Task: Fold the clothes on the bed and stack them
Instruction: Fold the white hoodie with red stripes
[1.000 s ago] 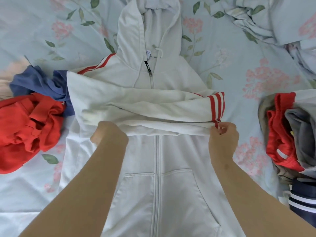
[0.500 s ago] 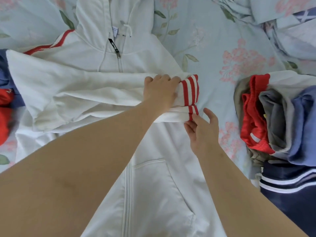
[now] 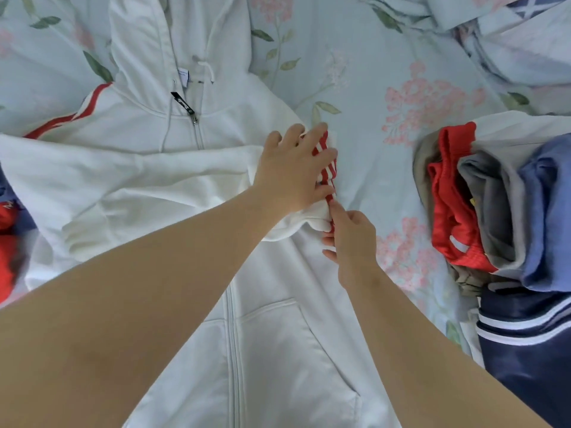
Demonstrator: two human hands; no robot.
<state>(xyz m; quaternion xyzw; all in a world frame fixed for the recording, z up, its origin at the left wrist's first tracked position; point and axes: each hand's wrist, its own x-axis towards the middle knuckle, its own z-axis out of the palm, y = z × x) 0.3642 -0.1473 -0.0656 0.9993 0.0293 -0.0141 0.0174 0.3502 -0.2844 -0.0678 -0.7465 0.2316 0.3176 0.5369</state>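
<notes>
The white zip-up cotton hoodie [image 3: 272, 350] lies face up mid-frame on the pale-blue floral bed sheet [image 3: 386, 57], hood toward 12 o'clock and both sleeves folded across the chest. At 3 o'clock sits the stack of folded red, grey, blue and navy clothes [image 3: 494, 211]. At 9 o'clock an unfolded red garment [image 3: 6, 261] waits. The left hand [image 3: 293, 171], which a second ago held the sleeves' fold toward 9 o'clock, has crossed to the right and presses flat, fingers spread, on the upper red-and-white striped cuff [image 3: 327, 168]. The right hand [image 3: 349, 239], loose-fingered a moment ago, now pinches the lower cuff's red edge [image 3: 329, 198]. I judge the cuffs are being squared up, so the sleeve step is nearly done and folding the body comes next.
</notes>
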